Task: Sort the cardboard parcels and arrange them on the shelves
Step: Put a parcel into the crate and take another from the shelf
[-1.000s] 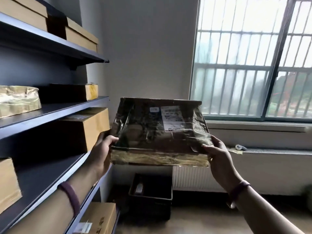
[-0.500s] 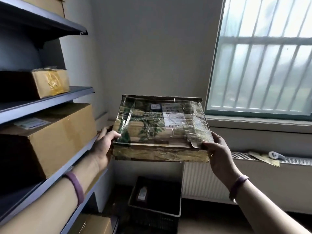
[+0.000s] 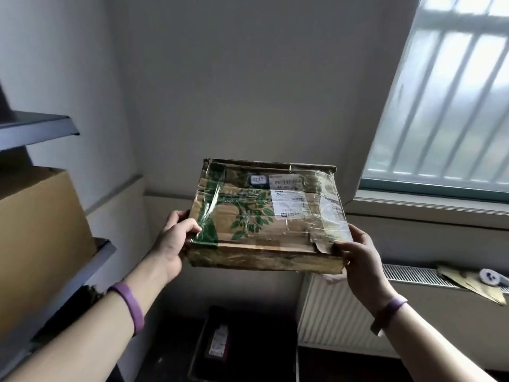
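Observation:
A flat cardboard parcel (image 3: 264,216) wrapped in clear tape, with a green leaf print and white shipping labels on top, is held up in the middle of the view. My left hand (image 3: 173,241) grips its near left corner, thumb on top. My right hand (image 3: 360,260) grips its near right corner. The parcel tilts slightly, its top facing me. On the left stands a dark metal shelf unit (image 3: 91,260) with a large plain cardboard box (image 3: 38,238) on one shelf.
A higher shelf edge (image 3: 41,128) juts out at the upper left. A dark crate (image 3: 237,346) sits on the floor below the parcel. A white radiator (image 3: 336,315) runs under the barred window (image 3: 446,111), with a tape roll (image 3: 490,277) and paper on its top.
The view has swung right and closer to the wall, so most shelves slid out of sight on the left. Both hands still hold the parcel in the same grip.

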Demonstrator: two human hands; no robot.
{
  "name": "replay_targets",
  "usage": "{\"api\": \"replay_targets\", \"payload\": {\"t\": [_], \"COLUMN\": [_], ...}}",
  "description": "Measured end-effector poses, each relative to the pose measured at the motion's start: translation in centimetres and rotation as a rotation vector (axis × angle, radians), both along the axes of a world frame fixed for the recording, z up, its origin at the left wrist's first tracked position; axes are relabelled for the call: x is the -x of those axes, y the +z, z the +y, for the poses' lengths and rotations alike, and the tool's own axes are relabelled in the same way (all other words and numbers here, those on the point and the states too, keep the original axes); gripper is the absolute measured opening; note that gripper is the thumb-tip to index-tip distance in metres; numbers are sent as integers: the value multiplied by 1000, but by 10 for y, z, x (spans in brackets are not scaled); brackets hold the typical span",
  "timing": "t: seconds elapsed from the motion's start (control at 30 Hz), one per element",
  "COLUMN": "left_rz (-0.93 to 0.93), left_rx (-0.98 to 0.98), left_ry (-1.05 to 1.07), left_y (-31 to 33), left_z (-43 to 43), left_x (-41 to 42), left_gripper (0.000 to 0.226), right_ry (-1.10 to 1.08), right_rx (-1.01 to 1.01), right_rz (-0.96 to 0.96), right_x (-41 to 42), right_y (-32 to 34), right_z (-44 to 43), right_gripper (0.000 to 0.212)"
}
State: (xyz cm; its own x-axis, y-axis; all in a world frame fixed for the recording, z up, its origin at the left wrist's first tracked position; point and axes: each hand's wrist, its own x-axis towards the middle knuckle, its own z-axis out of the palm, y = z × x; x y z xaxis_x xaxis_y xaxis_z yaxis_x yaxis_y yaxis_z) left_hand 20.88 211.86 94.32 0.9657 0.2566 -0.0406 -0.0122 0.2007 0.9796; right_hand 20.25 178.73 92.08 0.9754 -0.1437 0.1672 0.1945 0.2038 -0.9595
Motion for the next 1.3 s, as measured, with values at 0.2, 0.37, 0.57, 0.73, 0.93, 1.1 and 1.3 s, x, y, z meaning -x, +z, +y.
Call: {"api": "replay_targets", "payload": {"t": [0.2,0.37,0.57,0.73,0.93,1.1,1.3], "left_rz": [144,285,429,620,781,818,848], "left_rx": [-9,-64,-182,-225,-219,-299,-347], "left_ry": [8,7,-56,-134,-208,-288,-428], "left_y": [-67,-159,-327,-497,-679,-761,-824], "left_z": [21,15,-4,-7,-15,-26,-39], "left_x": [-130,-184,-212,-208,-209,-199,-214], "left_gripper": [24,27,37,48,59,59,61], "right_ry": [-38,-78,-106,-163,-163,-241,-274], "right_rx": [-33,-62,35,144,223,228,388], "right_rz": [142,370,596,700,841,892,834], "right_x": [-116,-161,-179,-182,-181,-159,-159], "right_y": [-62,-165,-324,-447,-614,-684,-730], "right_z": [17,11,-3,-6,-5,-1,6], "right_gripper": [63,69,69,63,62,65,70]}}
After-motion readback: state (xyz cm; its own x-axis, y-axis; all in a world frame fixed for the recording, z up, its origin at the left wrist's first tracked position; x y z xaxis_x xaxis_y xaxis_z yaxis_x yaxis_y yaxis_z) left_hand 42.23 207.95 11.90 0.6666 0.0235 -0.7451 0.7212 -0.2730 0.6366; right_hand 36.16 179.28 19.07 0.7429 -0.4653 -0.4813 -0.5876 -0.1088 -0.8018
